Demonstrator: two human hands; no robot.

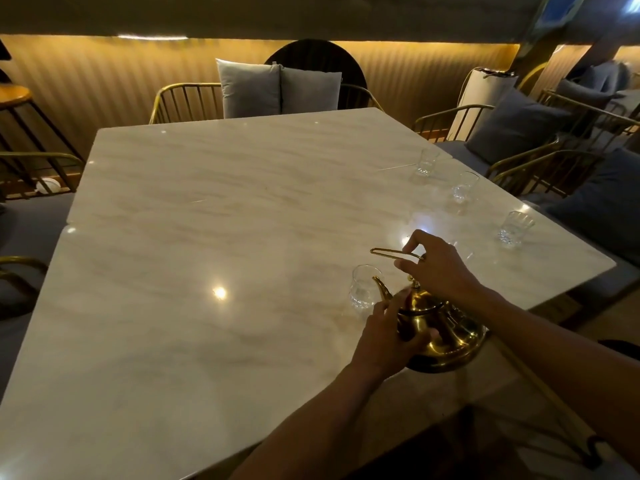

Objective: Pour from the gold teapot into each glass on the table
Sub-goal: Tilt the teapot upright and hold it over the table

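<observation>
The gold teapot (446,336) stands on the marble table (214,216) near its front right edge, spout pointing left. My right hand (438,268) pinches the thin wire handle above the lid. My left hand (388,336) presses against the pot's left side below the spout. A clear glass (364,286) stands just left of the spout tip. Three more glasses line the right edge: a far glass (425,163), a middle glass (464,187) and a near glass (514,229). Another glass seems partly hidden behind my right hand.
Gold wire-frame chairs with grey cushions (280,88) ring the table, one at the far side and several at the right (519,129). A wooden stool (14,95) stands at the far left. A thin gold rod (540,393) slants down past the table's right front corner.
</observation>
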